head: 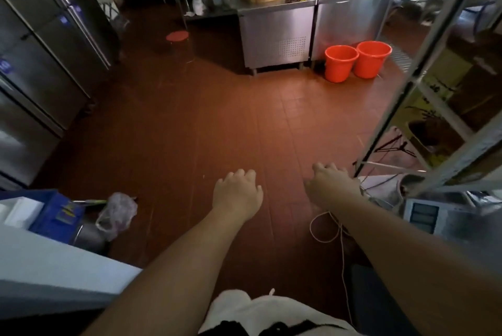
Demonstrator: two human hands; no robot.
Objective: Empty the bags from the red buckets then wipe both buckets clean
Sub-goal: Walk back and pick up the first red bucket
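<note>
Red and upright, touching each other on the tiled floor [217, 118] beside the steel counter [277, 34]: two buckets [341, 63] [373, 59]. Well apart from them, near the camera, left hand [237, 194] and right hand [332, 185], loosely curled, holding nothing.

A round red stool [177, 36] stands on the tiled floor [206, 123] near a steel counter [277, 34].

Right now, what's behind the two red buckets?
Behind the two red buckets stands a steel counter cabinet. Their near walls hide the insides, so any bags there cannot be seen.
</note>
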